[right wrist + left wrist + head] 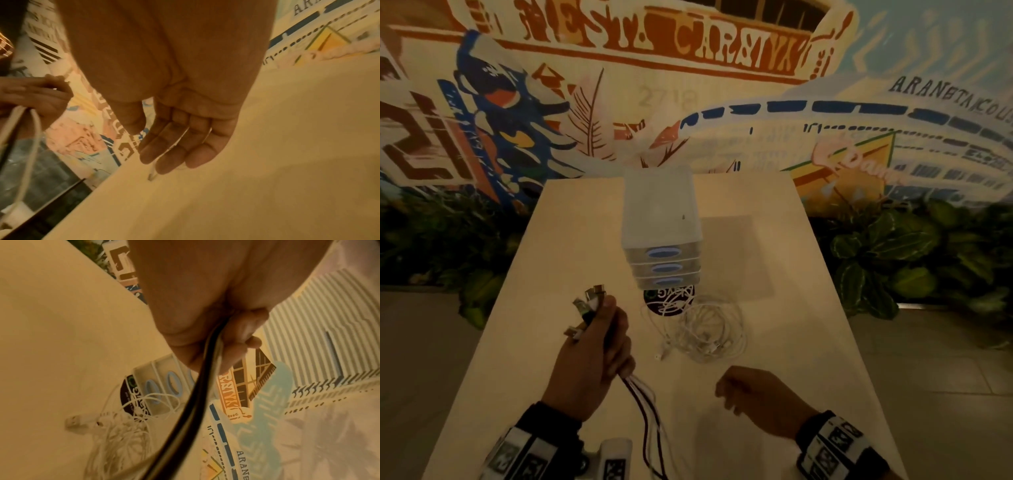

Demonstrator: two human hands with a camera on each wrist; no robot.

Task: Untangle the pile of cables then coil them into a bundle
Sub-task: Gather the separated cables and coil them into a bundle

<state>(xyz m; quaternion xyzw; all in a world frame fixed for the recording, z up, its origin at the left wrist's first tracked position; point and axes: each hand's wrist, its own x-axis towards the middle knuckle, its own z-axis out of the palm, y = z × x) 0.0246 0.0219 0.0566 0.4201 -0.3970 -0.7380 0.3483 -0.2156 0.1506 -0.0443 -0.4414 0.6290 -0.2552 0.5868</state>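
Right now my left hand (592, 346) is fisted around a bunch of cables (645, 421), dark and white together. Their plugs (589, 301) fan out above the grip, and the cords drop from below the fist toward the near edge of the counter (808, 342), running out of the head view at the bottom. From the left wrist, the dark cord (197, 386) and a pale one leave the curled fingers (242, 331) side by side.

My right hand (753, 394) hovers low over the counter, well to the right of that grip, fingers loosely bent and holding nothing. From the right wrist, the fingertips (164, 164) hang just above the surface, with a small plug end (152, 176) lying beside them; I cannot tell whether they touch it.

Beyond both hands, ahead and right of the left grip, a loose pile of thin white cable (705, 329) lies on the counter. Its far loops lie over a dark round disc (654, 303), which sits at the foot of a small drawer box (661, 222). One stray white end (662, 353) trails out toward my hands.

Bare counter lies between my hands and to the right of the pile, up to the right edge. The left edge runs just left of the left grip.
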